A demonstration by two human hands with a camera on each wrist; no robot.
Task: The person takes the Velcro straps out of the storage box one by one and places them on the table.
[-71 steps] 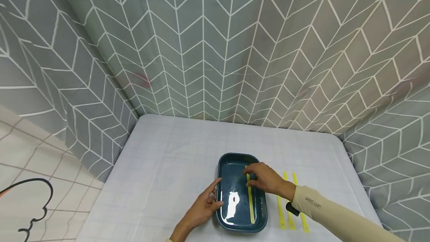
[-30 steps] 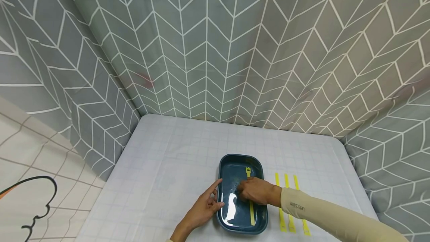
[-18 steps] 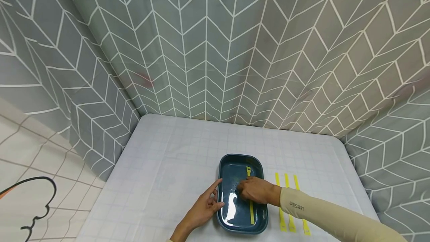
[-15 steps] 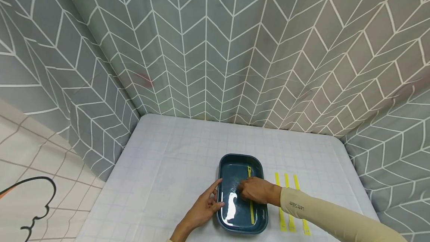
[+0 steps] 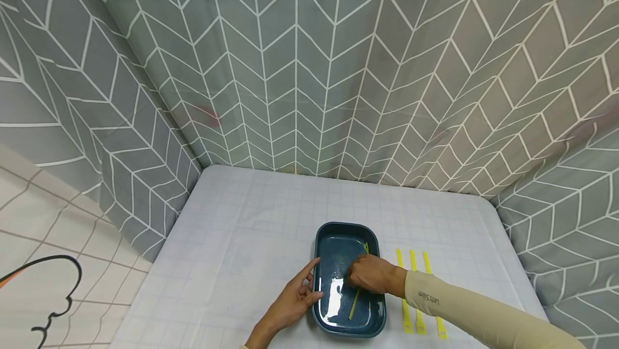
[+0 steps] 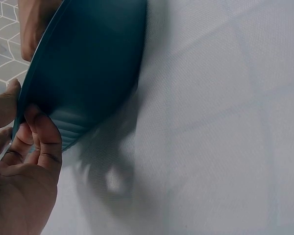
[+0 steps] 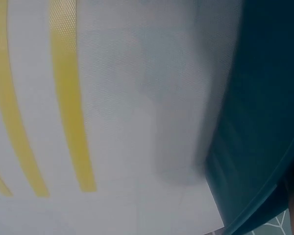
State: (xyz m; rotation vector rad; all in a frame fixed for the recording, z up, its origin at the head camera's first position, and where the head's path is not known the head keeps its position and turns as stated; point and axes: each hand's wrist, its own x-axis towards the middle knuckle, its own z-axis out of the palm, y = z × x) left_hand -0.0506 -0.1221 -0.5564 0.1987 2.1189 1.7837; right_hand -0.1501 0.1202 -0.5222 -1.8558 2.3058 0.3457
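Note:
A dark blue rectangular tray (image 5: 333,247) with raised walls and rounded corners stands on the white-covered table. My right hand (image 5: 371,273) reaches inside over its right wall and grips the middle of a yellow cable strap (image 5: 354,306); the fingertips are hidden under the hand. The strap slants, its slotted head (image 5: 366,247) toward the far right. My left hand (image 5: 292,298) holds the tray's left rim; in the left wrist view its curled fingers (image 6: 46,137) press the outer wall. The tray's outer side (image 7: 255,112) fills the right of the right wrist view.
Right of the tray, three more yellow cable straps (image 5: 406,317) lie side by side, slotted heads toward me, partly under the right sleeve (image 5: 464,306). Patterned grey curtains (image 5: 300,69) enclose the table's (image 5: 256,214) back and sides.
The strap in the tray has turned from straight to slanting and now looks thinner, as if on edge. My right hand has shifted slightly right; the left hand and tray have stayed put.

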